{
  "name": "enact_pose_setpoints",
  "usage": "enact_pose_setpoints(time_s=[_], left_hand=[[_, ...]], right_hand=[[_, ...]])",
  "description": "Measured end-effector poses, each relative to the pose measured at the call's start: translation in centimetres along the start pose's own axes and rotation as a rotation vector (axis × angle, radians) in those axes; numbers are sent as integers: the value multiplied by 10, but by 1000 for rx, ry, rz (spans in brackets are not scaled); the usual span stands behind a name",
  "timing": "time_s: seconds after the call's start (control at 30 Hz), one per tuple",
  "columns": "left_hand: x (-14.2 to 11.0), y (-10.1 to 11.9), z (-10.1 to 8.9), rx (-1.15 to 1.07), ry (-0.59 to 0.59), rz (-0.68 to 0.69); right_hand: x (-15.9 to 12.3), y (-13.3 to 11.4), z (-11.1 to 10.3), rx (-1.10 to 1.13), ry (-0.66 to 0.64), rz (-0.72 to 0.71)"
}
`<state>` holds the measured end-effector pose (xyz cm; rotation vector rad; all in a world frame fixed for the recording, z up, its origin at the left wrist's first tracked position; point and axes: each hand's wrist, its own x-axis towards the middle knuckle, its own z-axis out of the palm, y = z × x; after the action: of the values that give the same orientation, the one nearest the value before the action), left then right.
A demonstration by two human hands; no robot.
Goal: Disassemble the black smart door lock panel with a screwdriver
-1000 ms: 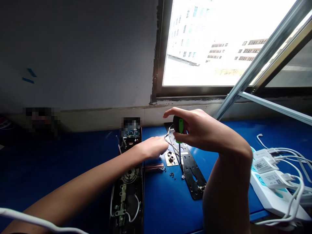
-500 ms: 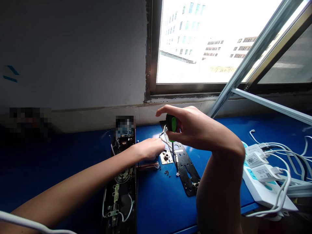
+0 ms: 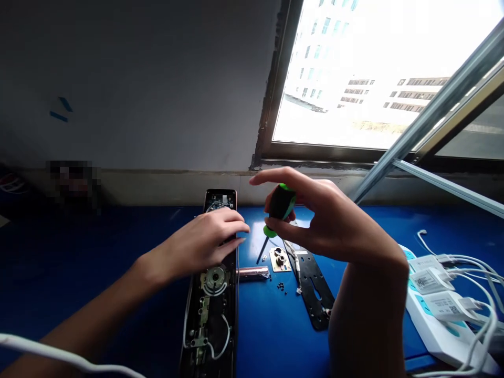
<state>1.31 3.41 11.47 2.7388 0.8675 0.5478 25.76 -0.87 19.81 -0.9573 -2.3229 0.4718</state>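
Note:
My right hand (image 3: 315,210) is wrapped round the black and green handle of a screwdriver (image 3: 282,202). The shaft slants down to the left, its tip close to some tiny silvery screws (image 3: 264,258). Over the upper part of a long black lock-like housing (image 3: 214,315) hovers my left hand (image 3: 214,231), thumb and fingers apart with nothing visible between them. The housing shows a circuit board, a round fitting and white wires; my hand hides part of it. Right of it lie a small metal plate (image 3: 280,261) with a raised post and a long black perforated plate (image 3: 311,278) carrying a white cable.
A copper-coloured cylinder (image 3: 254,273) lies against the housing's right side. Several dark screws (image 3: 281,286) are scattered on the blue table (image 3: 268,336). A white power strip (image 3: 441,325) with plugged chargers stands at right, and a metal bar (image 3: 425,100) slants before the window.
My left hand has moved left from near the small metal plate to above the housing, its fingers spreading. The screwdriver has lifted off the black plate and tilted, its tip now farther left.

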Motion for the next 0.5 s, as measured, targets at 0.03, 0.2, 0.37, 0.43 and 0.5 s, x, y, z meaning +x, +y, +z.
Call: enact_pose_setpoints(time_s=[0.03, 0.2, 0.37, 0.43, 0.5], left_hand=[[-11, -7, -5, 9, 54, -23], [-46, -38, -20, 46, 176, -162], [-56, -53, -21, -45, 123, -188], [-57, -57, -19, -56, 115, -189], [-58, -59, -16, -41, 101, -186]], right_hand=[[3, -3, 4, 31, 48, -5], [26, -9, 32, 156, 372, -46], [51, -12, 58, 38, 522, -99], [59, -13, 65, -18, 505, -76], [65, -14, 70, -57, 498, -54]])
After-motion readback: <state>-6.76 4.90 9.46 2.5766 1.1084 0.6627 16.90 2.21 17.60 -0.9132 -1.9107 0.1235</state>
